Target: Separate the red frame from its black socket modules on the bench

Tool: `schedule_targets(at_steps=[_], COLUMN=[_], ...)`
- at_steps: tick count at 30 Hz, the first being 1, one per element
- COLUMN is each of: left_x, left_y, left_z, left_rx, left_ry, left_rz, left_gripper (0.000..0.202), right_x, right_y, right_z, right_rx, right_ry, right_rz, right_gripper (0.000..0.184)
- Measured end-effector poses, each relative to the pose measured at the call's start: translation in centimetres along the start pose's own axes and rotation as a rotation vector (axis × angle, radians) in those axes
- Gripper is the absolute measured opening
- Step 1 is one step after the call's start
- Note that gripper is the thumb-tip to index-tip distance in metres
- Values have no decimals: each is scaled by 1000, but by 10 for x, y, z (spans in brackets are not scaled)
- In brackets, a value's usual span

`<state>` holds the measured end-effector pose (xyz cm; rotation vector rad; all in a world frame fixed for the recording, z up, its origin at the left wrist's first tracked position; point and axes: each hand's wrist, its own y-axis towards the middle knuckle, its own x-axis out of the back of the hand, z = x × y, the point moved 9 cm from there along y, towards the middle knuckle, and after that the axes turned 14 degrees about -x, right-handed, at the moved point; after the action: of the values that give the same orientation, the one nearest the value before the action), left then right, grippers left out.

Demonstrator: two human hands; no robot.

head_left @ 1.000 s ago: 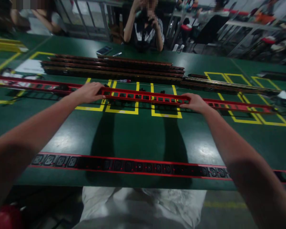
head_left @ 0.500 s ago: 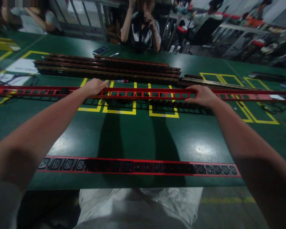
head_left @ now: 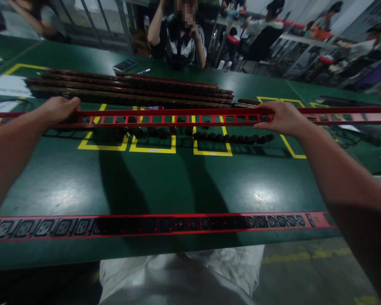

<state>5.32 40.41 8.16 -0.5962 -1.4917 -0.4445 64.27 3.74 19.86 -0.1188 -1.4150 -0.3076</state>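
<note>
Head view: the left hand (head_left: 59,110) and right hand (head_left: 281,117) each clasp the long red slotted frame (head_left: 178,117), which spans the frame's upper middle above the green table (head_left: 184,178). A red socket strip (head_left: 165,223) lies along the lower edge.

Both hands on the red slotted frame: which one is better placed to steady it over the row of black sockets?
Likely the right hand: it grips the red slotted frame almost directly above the black sockets. The left hand holds it farther off.
</note>
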Motion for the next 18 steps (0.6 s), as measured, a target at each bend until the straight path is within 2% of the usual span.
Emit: schedule_targets(at_steps=[3,7,9,12,16,18], left_x=[-15,-10,-8,-11,-29,-29], left_y=[-11,-18,-20,-20,-24,-26], left_z=[26,16,12,8,8,6], left_rx=[348,478,480,405,347,305], left_ry=[-192,-224,-226,-219,-153,-100], left_rz=[26,-29,-30,15,148,86], left_gripper=[68,63,67,73,74,78], right_x=[12,16,13,5,-14,-31], right_y=[-6,-13,-16,-21,-27,-30], right_z=[5,8,6,2,0,0], right_rx=[23,46,35,9,11,35], right_ry=[-40,-61,-81,-106,-105,-161], right_rz=[4,6,-2,-6,64,150], right_gripper=[63,66,67,65,62,57])
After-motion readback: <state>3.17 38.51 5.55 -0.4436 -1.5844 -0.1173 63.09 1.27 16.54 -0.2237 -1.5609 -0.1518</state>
